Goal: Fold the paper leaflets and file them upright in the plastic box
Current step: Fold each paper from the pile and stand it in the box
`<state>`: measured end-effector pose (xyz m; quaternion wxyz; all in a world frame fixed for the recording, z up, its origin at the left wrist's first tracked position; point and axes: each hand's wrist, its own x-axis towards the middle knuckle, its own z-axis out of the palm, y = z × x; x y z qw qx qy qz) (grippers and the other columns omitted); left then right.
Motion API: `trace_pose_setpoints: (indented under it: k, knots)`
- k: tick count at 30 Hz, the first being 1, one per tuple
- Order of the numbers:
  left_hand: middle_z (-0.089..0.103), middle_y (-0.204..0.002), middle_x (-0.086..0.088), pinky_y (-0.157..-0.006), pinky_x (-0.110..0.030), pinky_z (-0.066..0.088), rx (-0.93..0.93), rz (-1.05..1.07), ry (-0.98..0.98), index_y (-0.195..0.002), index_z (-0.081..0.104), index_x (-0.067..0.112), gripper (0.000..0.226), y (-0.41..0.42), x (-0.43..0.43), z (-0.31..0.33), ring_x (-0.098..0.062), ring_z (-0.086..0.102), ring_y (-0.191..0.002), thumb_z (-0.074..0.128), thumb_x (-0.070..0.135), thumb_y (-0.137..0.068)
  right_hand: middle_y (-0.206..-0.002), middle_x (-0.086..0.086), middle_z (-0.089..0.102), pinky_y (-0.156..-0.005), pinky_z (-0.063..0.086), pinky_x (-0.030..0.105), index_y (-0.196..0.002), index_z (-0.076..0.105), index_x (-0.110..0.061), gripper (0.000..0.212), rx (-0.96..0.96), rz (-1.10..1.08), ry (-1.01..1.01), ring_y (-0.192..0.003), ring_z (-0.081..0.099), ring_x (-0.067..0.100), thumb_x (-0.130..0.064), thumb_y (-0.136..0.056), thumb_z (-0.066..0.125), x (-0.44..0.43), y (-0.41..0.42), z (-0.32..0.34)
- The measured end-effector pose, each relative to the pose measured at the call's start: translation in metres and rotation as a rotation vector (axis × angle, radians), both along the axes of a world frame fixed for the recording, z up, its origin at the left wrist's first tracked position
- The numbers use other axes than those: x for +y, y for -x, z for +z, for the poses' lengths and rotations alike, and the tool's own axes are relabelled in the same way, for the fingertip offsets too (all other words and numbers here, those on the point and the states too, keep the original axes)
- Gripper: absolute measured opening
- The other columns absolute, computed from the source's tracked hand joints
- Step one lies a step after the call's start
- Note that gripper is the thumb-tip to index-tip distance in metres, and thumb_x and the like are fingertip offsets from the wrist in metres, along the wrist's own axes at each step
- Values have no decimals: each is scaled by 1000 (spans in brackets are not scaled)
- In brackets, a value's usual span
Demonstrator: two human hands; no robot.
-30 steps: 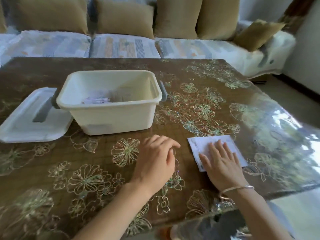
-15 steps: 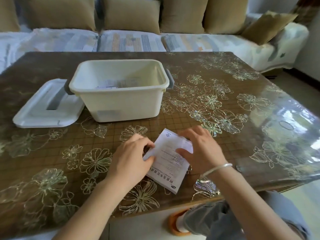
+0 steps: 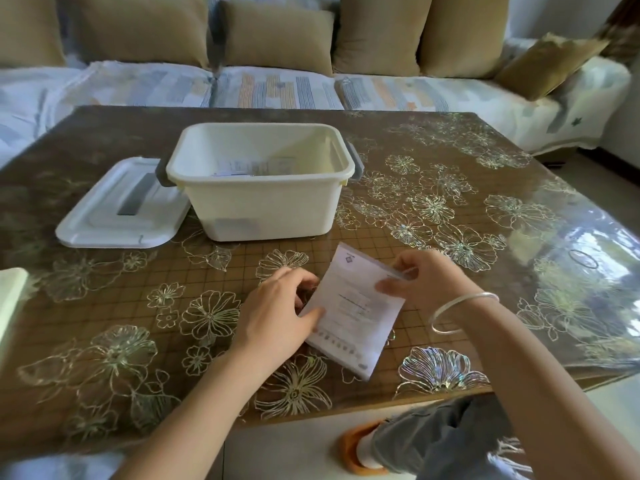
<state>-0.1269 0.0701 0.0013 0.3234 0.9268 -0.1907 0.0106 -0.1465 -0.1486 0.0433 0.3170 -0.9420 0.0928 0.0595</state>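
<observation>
While both hands grip it, the paper leaflet (image 3: 353, 306) sits tilted over the bench (image 3: 104, 306), close to the near edge and in front of the plastic box (image 3: 263, 206); whether its lower edge touches the bench I cannot tell. The left hand (image 3: 277, 317) pinches the sheet's left edge between thumb and curled fingers, and the right hand (image 3: 426, 282) pinches its upper right corner. The page facing up carries a small square logo near its top corner, lines of fine print down the middle and a row of small marks along the bottom edge, all too blurred to read. The box stands open, and a few printed leaflets (image 3: 252, 167) show inside near its far wall, their print also illegible. A grey rectangular patch on the box's front wall shows no readable writing. The white lid (image 3: 114, 216) lies flat just beside the box's left side. A silver bangle (image 3: 460, 310) circles the right wrist
</observation>
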Motion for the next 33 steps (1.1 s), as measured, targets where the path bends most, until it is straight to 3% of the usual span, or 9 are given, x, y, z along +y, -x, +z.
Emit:
trace_pose_setpoints:
  k: [4, 6, 8, 11, 14, 19, 22, 25, 33]
  knots:
    - [60, -118, 11, -60, -7, 44, -94, 78, 175, -129, 54, 21, 54, -6, 3, 9, 6, 56, -71, 75, 23, -79, -63, -14, 54, -46, 35, 6, -70, 56, -16, 21, -483, -87, -158, -49, 49, -7, -14, -80, 74, 7, 8, 13]
    - [63, -105, 8, -56, -9, 43, -240, 157, 268, -123, 59, 19, 48, -7, 9, 22, 5, 52, -64, 72, 26, -78, -75, -16, 63, -52, 42, 5, -74, 55, -14, 20, -734, -3, -259, -63, 59, -11, -4, -80, 72, 17, 14, 23]
    - [62, -106, 6, -73, -17, 47, -374, 207, 276, -120, 61, 17, 46, -4, 16, 30, -4, 56, -81, 69, 30, -77, -98, -10, 70, -63, 53, 12, -79, 53, -18, 27, -820, 151, -266, -86, 67, -4, 5, -80, 68, 25, 22, 23]
    - [60, -121, 5, -102, -26, 38, -432, 132, 187, -120, 62, 14, 48, 8, 27, 26, -14, 51, -114, 71, 27, -75, -119, -10, 66, -71, 59, 25, -82, 47, -23, 33, -743, 331, -115, -104, 64, 1, 4, -79, 65, 31, 32, 2]
    - [58, -123, 9, -102, -23, 35, -346, 38, 127, -119, 64, 19, 53, 26, 37, 5, -10, 47, -117, 77, 21, -68, -121, -10, 65, -84, 56, 33, -88, 42, -33, 31, -605, 444, 64, -115, 59, 3, -8, -78, 57, 36, 45, -23]
    - [66, -102, 19, -92, -24, 41, -278, -37, 70, -94, 76, 27, 40, 35, 49, -18, -8, 53, -102, 86, 9, -60, -110, -12, 69, -83, 56, 35, -84, 45, -31, 18, -498, 455, -3, -116, 56, -2, -18, -80, 57, 42, 54, -43]
    - [67, -79, 20, -73, -29, 50, -258, -42, 100, -81, 75, 27, 6, 35, 53, -18, -4, 59, -81, 71, 31, -78, -92, -21, 71, -68, 57, 34, -82, 50, -25, 16, -481, 390, -77, -86, 69, 3, -38, -84, 59, 47, 57, -39]
    - [64, -65, 10, -52, -35, 47, -213, 19, 82, -73, 71, 19, 46, 36, 54, -18, -8, 56, -60, 49, 59, -83, -71, -13, 66, -55, 50, 36, -90, 54, -26, 23, -490, 335, -93, -55, 61, 14, -47, -83, 58, 53, 58, -33]
    - [55, -56, 13, -44, -34, 47, -245, 123, 91, -72, 60, 23, 24, 40, 46, -24, -6, 53, -50, 70, 41, -82, -98, -10, 67, -69, 51, 30, -116, 52, -25, 38, -434, 132, 19, -84, 62, 13, -29, -83, 70, 75, 47, -45]
